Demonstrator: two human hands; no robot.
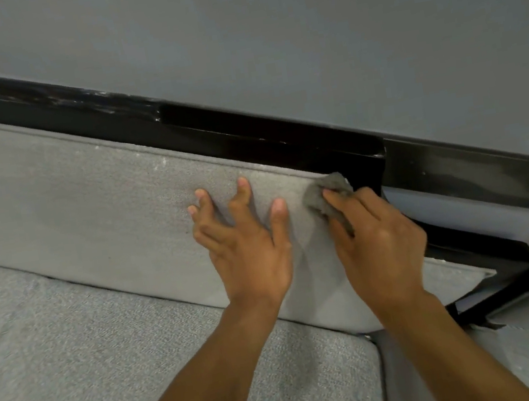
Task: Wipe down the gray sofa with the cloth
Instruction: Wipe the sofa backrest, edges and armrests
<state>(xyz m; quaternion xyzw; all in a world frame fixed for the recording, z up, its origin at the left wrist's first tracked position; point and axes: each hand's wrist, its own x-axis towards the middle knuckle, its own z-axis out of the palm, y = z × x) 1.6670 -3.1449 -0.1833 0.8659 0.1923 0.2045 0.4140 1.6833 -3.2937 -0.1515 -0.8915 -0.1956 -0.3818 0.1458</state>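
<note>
Gray sofa: seat cushion (140,341) low left, back cushion (83,201) above it, black frame (210,132) behind, gray wall (263,27) on top. Left hand (246,248) presses flat on the back cushion, fingers spread wide. Just right of it, the right hand (376,234) pinches a bunched gray cloth (327,192) against the cushion's top edge. Most of the cloth is hidden under the fingers; the sofa's right end is cut off.

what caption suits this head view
Right hand presses a gray cloth to the top of the sofa backrest; left hand rests beside it.
</note>
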